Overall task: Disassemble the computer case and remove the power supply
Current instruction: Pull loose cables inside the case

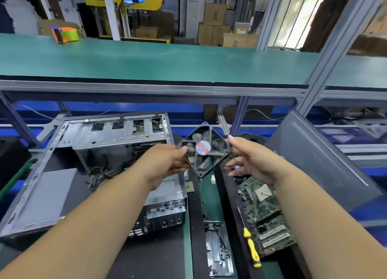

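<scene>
Both hands are holding a black case fan (204,149) in the air above the middle of the surface (188,236), between the open computer case (88,165) toward the left edge and the removed circuit board (266,213) toward the right edge. The left hand (167,163) is pinching the fan's left frame corner with curled fingers (184,151); the right hand (249,161) is gripping the right frame corner, thumb on top, with thin leads trailing below it. The fan is judged light and rigid at its plastic frame but fragile at the blades and the wiring, so the frame corners are the proper hold. The power supply cannot be identified with certainty; a grey block (52,195) is lying in the near-left part of the case, with loose cables beside it. If that is the unit, it is judged heavy, stiff and sharp-edged sheet metal, best taken by its two long sides with both hands, cables freed first. A yellow-handled screwdriver (250,239) is lying near the front edge, just beside the board. A grey side panel (326,163) is leaning at the right edge.
</scene>
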Demonstrator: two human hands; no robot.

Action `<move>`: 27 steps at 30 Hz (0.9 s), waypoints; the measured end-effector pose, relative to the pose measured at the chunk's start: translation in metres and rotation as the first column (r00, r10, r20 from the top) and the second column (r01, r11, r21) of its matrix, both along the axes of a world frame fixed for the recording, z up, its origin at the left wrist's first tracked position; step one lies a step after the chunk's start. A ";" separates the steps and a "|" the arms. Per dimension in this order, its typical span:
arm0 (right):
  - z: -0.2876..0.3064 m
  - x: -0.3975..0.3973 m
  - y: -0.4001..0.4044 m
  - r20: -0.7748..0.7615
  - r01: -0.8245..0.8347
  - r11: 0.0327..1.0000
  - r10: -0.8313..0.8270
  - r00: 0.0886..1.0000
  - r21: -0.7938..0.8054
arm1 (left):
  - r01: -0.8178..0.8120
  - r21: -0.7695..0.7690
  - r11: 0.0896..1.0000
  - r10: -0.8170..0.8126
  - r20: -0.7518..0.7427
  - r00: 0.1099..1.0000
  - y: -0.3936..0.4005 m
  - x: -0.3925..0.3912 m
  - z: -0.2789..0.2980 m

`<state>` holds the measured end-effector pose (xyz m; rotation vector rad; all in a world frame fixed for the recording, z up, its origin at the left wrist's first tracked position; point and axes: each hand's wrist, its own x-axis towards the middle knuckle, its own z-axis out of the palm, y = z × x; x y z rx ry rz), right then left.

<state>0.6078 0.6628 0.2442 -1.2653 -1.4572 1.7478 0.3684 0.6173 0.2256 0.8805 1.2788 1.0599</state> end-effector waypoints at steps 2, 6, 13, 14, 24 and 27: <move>-0.005 0.014 0.007 0.076 0.002 0.998 -0.007 0.997 0.056 | 0.070 -0.003 0.998 -0.070 -0.106 0.992 0.005 0.017 -0.004; -0.018 0.043 0.019 0.245 0.014 0.994 -0.040 0.969 0.108 | 0.132 -0.013 0.991 -0.132 -0.180 0.975 0.016 0.050 -0.015; -0.052 0.076 0.054 0.389 0.156 0.970 -0.218 0.895 0.185 | 0.083 -0.040 0.996 -0.091 -0.287 0.954 0.037 0.074 -0.033; -0.058 0.079 0.063 0.424 0.210 0.955 -0.282 0.861 0.207 | 0.058 -0.022 0.998 -0.062 -0.359 0.931 0.037 0.072 -0.032; -0.113 0.079 0.126 0.895 0.080 0.966 -0.258 0.365 0.246 | -0.102 0.134 0.986 0.155 -0.482 0.862 0.021 0.039 -0.020; -0.130 0.071 0.141 0.866 0.131 0.946 -0.324 0.381 0.297 | -0.133 0.180 0.975 0.204 -0.473 0.857 0.016 0.032 -0.016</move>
